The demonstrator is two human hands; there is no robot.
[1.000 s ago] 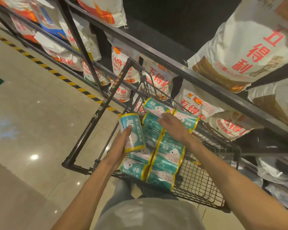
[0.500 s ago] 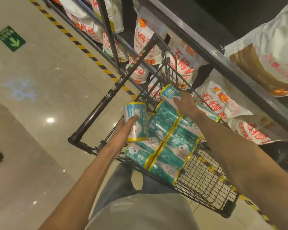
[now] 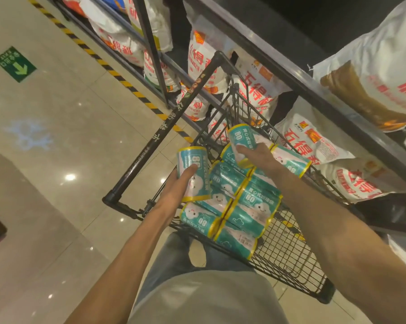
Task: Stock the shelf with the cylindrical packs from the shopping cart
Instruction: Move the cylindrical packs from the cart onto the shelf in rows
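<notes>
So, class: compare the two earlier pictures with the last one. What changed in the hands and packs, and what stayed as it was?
The right hand, which lay on top of the stack, now has its grip round the top pack and tips it upward. The left hand keeps the same upright pack. The other packs stay stacked in the cart.

Dim, warm yellowish indoor light. Ceiling lamps glare as white spots on glossy floor tiles [image 3: 57, 183]. Upper shelf recess [image 3: 302, 22] near black. Wide-angle bending at edges; slight softness, sack print [image 3: 396, 90] smeared at right.
</notes>
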